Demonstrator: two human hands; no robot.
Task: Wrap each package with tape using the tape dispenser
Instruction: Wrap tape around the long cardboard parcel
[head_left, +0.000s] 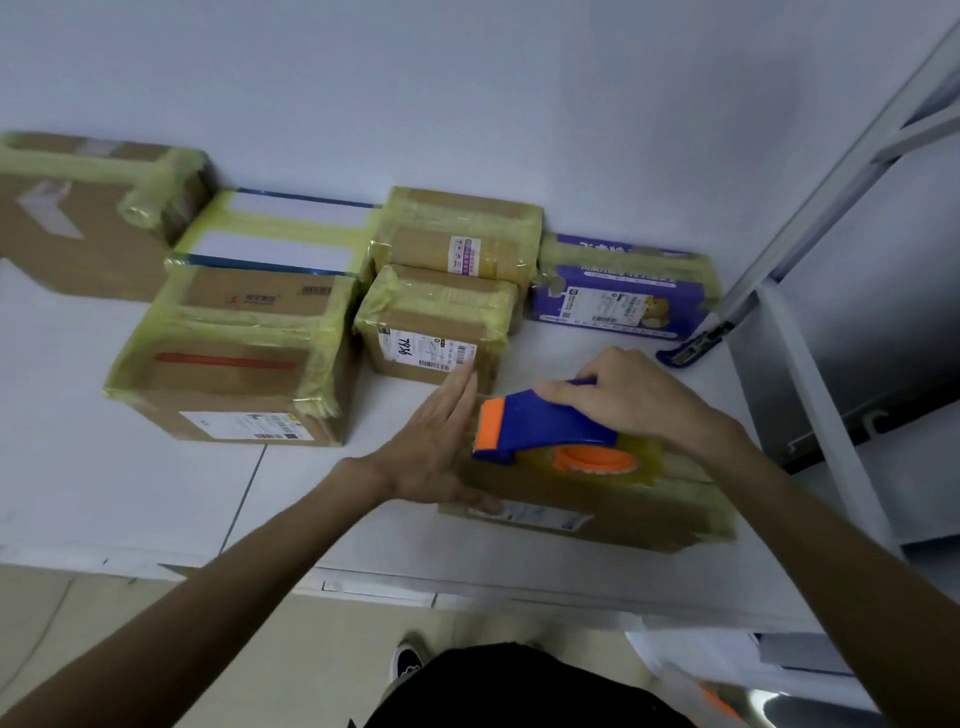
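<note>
A flat brown cardboard package (613, 506) lies near the front edge of the white table, with yellowish tape along its right end. On top of it sits a blue and orange tape dispenser (540, 426) with its roll of yellowish tape (597, 460). My right hand (631, 397) grips the dispenser's blue handle from above. My left hand (441, 441) lies with straight fingers against the package's left end, thumb on its front edge.
Several taped packages stand at the back: a large brown box (234, 358), a small labelled box (434, 327), a brown box (457, 234), a white box (280, 234), a purple package (618, 291), a big carton (88, 213). A blue utility knife (691, 348) lies right, beside a grey metal rack (831, 322).
</note>
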